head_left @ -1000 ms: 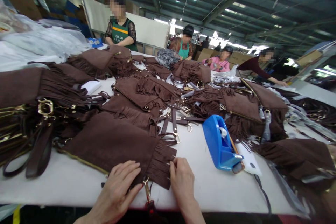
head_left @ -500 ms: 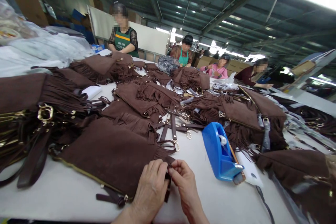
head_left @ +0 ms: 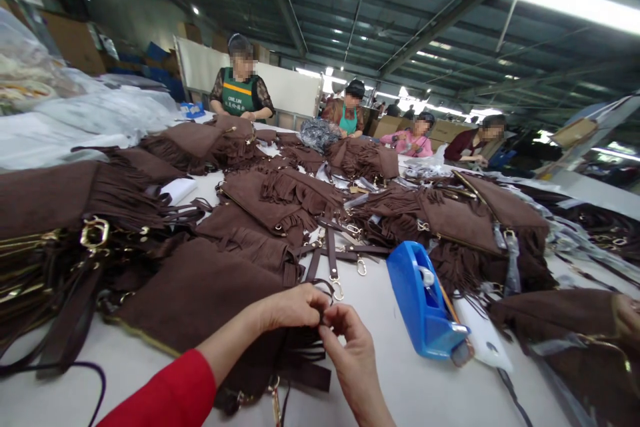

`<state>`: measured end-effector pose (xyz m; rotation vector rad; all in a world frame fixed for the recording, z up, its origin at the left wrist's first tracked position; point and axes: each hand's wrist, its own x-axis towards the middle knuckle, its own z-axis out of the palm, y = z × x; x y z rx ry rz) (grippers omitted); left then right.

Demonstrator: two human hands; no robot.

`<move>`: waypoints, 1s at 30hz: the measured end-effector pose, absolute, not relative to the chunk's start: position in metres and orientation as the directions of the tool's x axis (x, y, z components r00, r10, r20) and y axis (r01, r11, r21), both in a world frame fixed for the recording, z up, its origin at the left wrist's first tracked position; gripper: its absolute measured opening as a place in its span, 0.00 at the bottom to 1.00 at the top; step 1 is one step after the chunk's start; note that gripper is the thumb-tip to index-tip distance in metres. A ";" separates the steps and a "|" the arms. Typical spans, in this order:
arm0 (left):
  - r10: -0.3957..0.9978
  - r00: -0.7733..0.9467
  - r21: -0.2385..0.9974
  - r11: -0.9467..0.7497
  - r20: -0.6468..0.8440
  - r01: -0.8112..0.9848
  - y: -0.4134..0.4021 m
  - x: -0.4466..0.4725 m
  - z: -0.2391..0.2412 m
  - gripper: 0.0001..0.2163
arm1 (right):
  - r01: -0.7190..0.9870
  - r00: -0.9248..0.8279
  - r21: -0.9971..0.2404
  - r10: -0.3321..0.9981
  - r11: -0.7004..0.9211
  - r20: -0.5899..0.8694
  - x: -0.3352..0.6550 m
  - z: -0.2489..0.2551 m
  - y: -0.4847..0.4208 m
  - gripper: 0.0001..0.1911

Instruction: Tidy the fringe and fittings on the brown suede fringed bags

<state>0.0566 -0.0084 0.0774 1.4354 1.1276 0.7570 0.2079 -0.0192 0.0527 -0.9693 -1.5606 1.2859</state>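
Observation:
A dark brown suede-like bag (head_left: 200, 287) with fringe and a gold zip lies flat in front of me. At its right edge, my left hand (head_left: 295, 307) reaches across with fingers closed in a pinch. My right hand (head_left: 350, 347) meets it there, thumb and forefinger pinched too. A thin dark brown strip of the bag shows between the fingertips, mostly hidden by them. Below the hands, a flat strap end (head_left: 313, 373) and a gold zip pull (head_left: 276, 403) hang at the bag's lower corner. Short straps with gold clips (head_left: 333, 260) lie just beyond.
A blue tape dispenser (head_left: 425, 307) stands to the right, beside a white device (head_left: 485, 340) with a cable. Piles of brown fringed bags (head_left: 285, 193) spread across the white table (head_left: 365, 293). Another person's hand (head_left: 627, 317) is at the far right edge. Several co-workers sit or stand opposite.
My left hand has moved up and turned, its red-sleeved forearm now crossing the bag. The bag's lower right corner has shifted, showing fringe and the zip pull. A hand has entered at right.

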 end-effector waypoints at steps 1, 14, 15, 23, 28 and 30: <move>0.929 0.338 0.975 0.080 -0.148 0.206 -0.006 0.054 0.076 0.09 | 0.017 -0.313 -0.990 0.941 0.142 0.130 0.207 0.052 -0.018 0.04; 0.985 -0.116 0.951 0.090 -0.129 -0.296 -0.008 0.009 0.049 0.05 | -0.094 -0.352 -0.995 0.936 -0.026 0.009 0.145 0.050 0.001 0.17; 0.980 -0.142 0.940 0.082 -0.136 -0.332 -0.010 0.006 0.045 0.05 | -0.009 -0.329 -0.999 0.944 0.035 0.036 0.139 0.047 -0.002 0.14; 0.964 -0.227 0.857 0.002 -0.139 -0.515 -0.018 0.001 0.027 0.06 | 0.543 -0.253 -0.643 0.836 0.540 0.487 0.124 0.023 -0.023 0.14; 0.959 -0.250 0.851 -0.016 -0.136 -0.525 -0.019 0.002 0.030 0.05 | 0.499 -0.287 -0.588 0.761 0.637 0.581 0.124 0.022 -0.020 0.07; 0.956 -0.265 0.862 -0.024 -0.129 -0.507 -0.019 0.003 0.037 0.05 | 0.410 -0.286 -0.698 0.810 0.587 0.512 0.125 0.030 -0.017 0.10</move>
